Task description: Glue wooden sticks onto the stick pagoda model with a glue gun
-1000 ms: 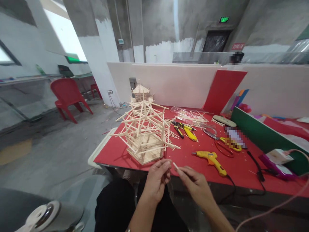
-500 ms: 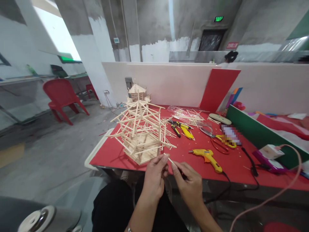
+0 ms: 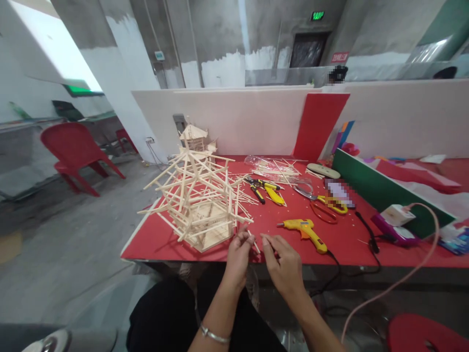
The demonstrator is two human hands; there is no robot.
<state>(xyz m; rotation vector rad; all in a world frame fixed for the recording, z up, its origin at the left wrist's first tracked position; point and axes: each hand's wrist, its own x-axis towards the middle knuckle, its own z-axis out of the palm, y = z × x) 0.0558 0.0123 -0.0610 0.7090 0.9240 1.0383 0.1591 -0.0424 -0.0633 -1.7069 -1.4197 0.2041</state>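
Note:
A thin wooden stick (image 3: 256, 247) slants down from the fingertips of my left hand (image 3: 239, 252), which is closed on it above the table's front edge. Just to the right, my right hand (image 3: 283, 256) is apart from the stick, its thumb and fingers pinched together; whatever they hold is too small to make out. Left of my hands stands an open, tiered frame of wooden sticks (image 3: 200, 203) on a many-sided wooden base (image 3: 205, 240). A yellow glue gun (image 3: 306, 232) lies right of my right hand.
Behind the frame stands a smaller wooden pavilion model (image 3: 194, 137). Pliers (image 3: 264, 189), scissors (image 3: 315, 195) and loose sticks (image 3: 280, 168) lie on the red table (image 3: 227, 255). A green board (image 3: 384, 193) and a pink cable (image 3: 436, 239) are at right.
My right hand has let go of the stick and moved slightly away from it. The stick now hangs from my left hand alone, tilted more steeply. The view has shifted to the right.

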